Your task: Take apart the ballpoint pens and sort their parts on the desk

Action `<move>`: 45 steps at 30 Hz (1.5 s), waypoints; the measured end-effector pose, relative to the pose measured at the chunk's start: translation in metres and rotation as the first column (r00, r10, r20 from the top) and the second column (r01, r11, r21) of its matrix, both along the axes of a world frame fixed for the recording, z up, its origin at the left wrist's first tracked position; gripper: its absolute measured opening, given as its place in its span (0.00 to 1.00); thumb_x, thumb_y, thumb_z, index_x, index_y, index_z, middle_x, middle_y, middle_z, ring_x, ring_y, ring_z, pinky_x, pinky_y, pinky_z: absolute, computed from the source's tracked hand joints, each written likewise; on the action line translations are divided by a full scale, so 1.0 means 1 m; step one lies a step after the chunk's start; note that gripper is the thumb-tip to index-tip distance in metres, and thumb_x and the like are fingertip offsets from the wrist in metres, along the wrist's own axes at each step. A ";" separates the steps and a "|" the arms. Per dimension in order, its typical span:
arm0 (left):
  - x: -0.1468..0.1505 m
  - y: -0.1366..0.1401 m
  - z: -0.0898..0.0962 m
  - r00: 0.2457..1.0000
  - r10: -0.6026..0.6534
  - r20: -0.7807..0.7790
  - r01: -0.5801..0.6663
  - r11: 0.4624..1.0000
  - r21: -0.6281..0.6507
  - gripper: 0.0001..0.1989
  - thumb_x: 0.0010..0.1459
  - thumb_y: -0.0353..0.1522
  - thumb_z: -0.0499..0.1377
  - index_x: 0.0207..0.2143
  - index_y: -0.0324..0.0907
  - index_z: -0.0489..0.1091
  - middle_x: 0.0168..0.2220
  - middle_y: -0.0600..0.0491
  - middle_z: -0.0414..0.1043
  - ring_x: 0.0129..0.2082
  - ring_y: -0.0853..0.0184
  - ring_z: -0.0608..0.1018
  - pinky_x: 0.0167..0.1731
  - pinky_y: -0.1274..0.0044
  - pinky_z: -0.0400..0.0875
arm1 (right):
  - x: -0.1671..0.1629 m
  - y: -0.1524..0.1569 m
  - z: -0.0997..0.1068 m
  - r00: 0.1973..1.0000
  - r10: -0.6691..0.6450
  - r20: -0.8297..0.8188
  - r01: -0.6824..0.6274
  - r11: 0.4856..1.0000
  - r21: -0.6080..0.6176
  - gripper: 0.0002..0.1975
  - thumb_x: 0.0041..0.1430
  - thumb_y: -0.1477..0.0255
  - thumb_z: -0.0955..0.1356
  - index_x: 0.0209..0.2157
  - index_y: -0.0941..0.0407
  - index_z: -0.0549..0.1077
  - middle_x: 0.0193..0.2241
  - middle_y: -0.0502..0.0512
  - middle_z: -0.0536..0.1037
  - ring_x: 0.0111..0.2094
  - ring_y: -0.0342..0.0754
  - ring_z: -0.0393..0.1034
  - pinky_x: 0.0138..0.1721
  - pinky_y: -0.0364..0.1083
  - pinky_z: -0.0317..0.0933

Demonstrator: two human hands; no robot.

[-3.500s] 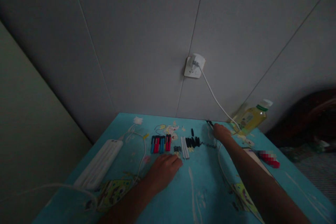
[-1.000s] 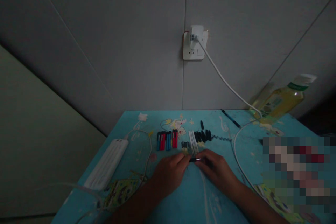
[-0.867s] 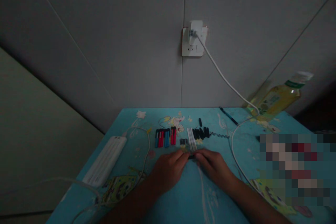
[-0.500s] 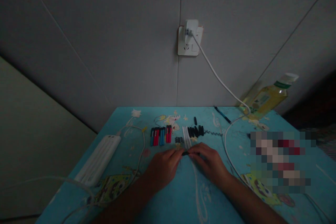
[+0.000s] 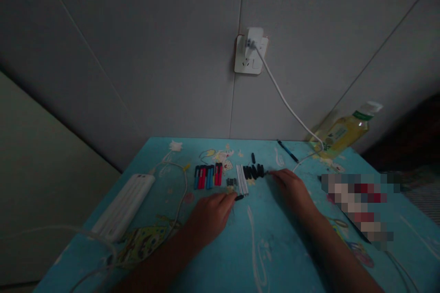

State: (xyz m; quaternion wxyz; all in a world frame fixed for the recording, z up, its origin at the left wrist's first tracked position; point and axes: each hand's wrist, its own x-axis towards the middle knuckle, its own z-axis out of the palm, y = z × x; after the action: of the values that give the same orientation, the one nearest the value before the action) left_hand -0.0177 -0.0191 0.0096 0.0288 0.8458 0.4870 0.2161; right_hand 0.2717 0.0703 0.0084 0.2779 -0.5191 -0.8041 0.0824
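Right hand point(image 5: 290, 187) has swung outward since half a second ago, and I see the left hand point(image 5: 211, 214) gripping a short black plastic cylinder point(image 5: 239, 197) beside slim white sticks point(image 5: 242, 182) on the turquoise patterned worktop point(image 5: 278, 242), while farther off, near stubby black pieces point(image 5: 254, 172), I cannot tell if the right hand's grip is closed.

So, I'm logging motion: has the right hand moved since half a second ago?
Yes: the right hand moved rightward and forward, judged against the white rods.

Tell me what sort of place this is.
Probably a home or dormitory room: a cartoon-printed blue tabletop, a white power strip on it, and a charger plugged into a wall socket.
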 end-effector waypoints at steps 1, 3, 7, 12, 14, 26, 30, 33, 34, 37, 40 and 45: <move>0.000 0.000 0.000 1.000 -0.002 -0.003 0.002 1.000 0.002 0.15 0.67 0.30 0.50 0.54 0.42 0.68 0.38 0.49 0.77 0.35 0.63 0.80 0.35 0.71 0.77 | 0.002 0.001 -0.002 0.999 -0.018 0.042 0.018 1.000 0.001 0.15 0.67 0.69 0.61 0.46 0.55 0.77 0.39 0.59 0.77 0.40 0.52 0.73 0.47 0.49 0.66; 0.001 -0.001 0.001 1.000 -0.004 -0.008 0.004 1.000 0.000 0.15 0.67 0.30 0.50 0.54 0.42 0.68 0.38 0.49 0.77 0.36 0.63 0.80 0.35 0.71 0.77 | 0.004 0.000 -0.004 0.993 -0.042 0.110 0.042 0.999 0.004 0.15 0.66 0.70 0.61 0.46 0.55 0.78 0.39 0.59 0.76 0.40 0.52 0.73 0.46 0.48 0.67; 0.001 -0.002 0.003 1.000 0.002 -0.011 -0.002 1.000 -0.014 0.15 0.67 0.30 0.50 0.53 0.42 0.68 0.38 0.49 0.77 0.35 0.63 0.80 0.35 0.71 0.77 | 0.005 -0.002 -0.006 0.974 -0.074 0.216 0.068 0.997 0.035 0.16 0.65 0.73 0.61 0.47 0.52 0.77 0.40 0.58 0.76 0.41 0.51 0.73 0.46 0.47 0.66; 0.001 -0.001 0.003 1.000 -0.007 -0.013 0.007 1.000 -0.012 0.15 0.66 0.29 0.50 0.53 0.42 0.68 0.38 0.50 0.77 0.35 0.62 0.80 0.33 0.70 0.77 | 0.003 -0.003 -0.006 0.950 -0.105 0.293 0.082 0.993 0.090 0.17 0.64 0.76 0.61 0.50 0.54 0.75 0.40 0.59 0.77 0.41 0.53 0.72 0.46 0.49 0.65; 0.001 -0.001 0.003 1.000 -0.006 -0.021 0.005 1.000 -0.017 0.15 0.66 0.29 0.50 0.53 0.43 0.67 0.38 0.50 0.77 0.35 0.62 0.80 0.33 0.70 0.77 | 0.002 -0.004 -0.006 0.946 -0.121 0.302 0.093 0.990 0.106 0.17 0.64 0.75 0.61 0.52 0.54 0.73 0.40 0.59 0.78 0.41 0.53 0.72 0.46 0.49 0.65; 0.003 0.001 0.001 1.000 0.005 -0.019 -0.006 0.999 -0.043 0.14 0.66 0.29 0.52 0.53 0.43 0.67 0.40 0.51 0.76 0.38 0.63 0.79 0.36 0.71 0.75 | -0.018 -0.022 0.015 0.998 0.051 -0.021 -0.049 0.994 0.102 0.14 0.66 0.70 0.62 0.50 0.55 0.73 0.40 0.59 0.76 0.42 0.53 0.71 0.47 0.53 0.64; 0.005 0.002 0.001 1.000 -0.027 0.001 0.027 0.999 -0.023 0.08 0.65 0.31 0.55 0.45 0.42 0.70 0.37 0.52 0.74 0.39 0.63 0.77 0.39 0.70 0.74 | -0.054 -0.054 0.022 0.920 0.322 -0.225 -0.347 0.935 -0.079 0.12 0.68 0.69 0.61 0.47 0.53 0.73 0.40 0.56 0.76 0.43 0.49 0.70 0.46 0.48 0.64; 0.006 0.002 0.001 0.997 -0.078 -0.007 0.078 0.997 0.001 0.05 0.64 0.33 0.57 0.36 0.40 0.69 0.33 0.52 0.72 0.38 0.63 0.75 0.39 0.71 0.73 | -0.074 -0.066 0.017 0.895 0.353 -0.272 -0.406 0.898 -0.170 0.13 0.69 0.68 0.60 0.37 0.55 0.74 0.33 0.54 0.74 0.36 0.46 0.70 0.40 0.46 0.64; 0.006 0.001 0.001 0.996 -0.094 -0.009 0.094 0.996 0.006 0.05 0.64 0.33 0.57 0.35 0.40 0.69 0.33 0.52 0.71 0.37 0.63 0.74 0.39 0.71 0.73 | -0.077 -0.067 0.015 0.899 0.346 -0.267 -0.401 0.897 -0.188 0.15 0.70 0.68 0.59 0.33 0.55 0.73 0.30 0.53 0.73 0.34 0.46 0.69 0.38 0.45 0.63; 0.007 0.000 0.002 0.993 -0.115 -0.008 0.115 0.993 0.018 0.05 0.64 0.32 0.56 0.34 0.40 0.68 0.32 0.53 0.70 0.37 0.64 0.73 0.38 0.71 0.72 | -0.077 -0.064 0.008 0.916 0.342 -0.211 -0.386 0.894 -0.227 0.18 0.70 0.67 0.59 0.27 0.56 0.70 0.25 0.51 0.72 0.29 0.45 0.67 0.34 0.45 0.60; 0.007 -0.001 0.001 0.991 -0.133 -0.025 0.133 0.991 0.032 0.07 0.65 0.32 0.55 0.33 0.40 0.67 0.32 0.53 0.69 0.35 0.65 0.73 0.36 0.72 0.71 | -0.073 -0.060 0.005 0.918 0.370 -0.141 -0.394 0.886 -0.246 0.18 0.70 0.66 0.59 0.28 0.56 0.71 0.25 0.50 0.73 0.29 0.45 0.68 0.34 0.45 0.60; 0.007 -0.001 -0.002 0.994 -0.107 -0.036 0.108 0.994 0.015 0.09 0.66 0.33 0.54 0.33 0.40 0.68 0.30 0.53 0.71 0.33 0.66 0.75 0.33 0.74 0.72 | -0.074 -0.062 0.005 0.924 0.366 -0.115 -0.382 0.902 -0.201 0.15 0.69 0.65 0.61 0.31 0.55 0.73 0.28 0.52 0.75 0.31 0.46 0.69 0.35 0.45 0.62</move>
State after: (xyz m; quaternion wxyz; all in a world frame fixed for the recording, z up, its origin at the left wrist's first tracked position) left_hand -0.0104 -0.0202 0.0077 0.0246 0.8747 0.4393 0.2033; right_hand 0.1974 0.0087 0.0130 0.2273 -0.3792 -0.8637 0.2418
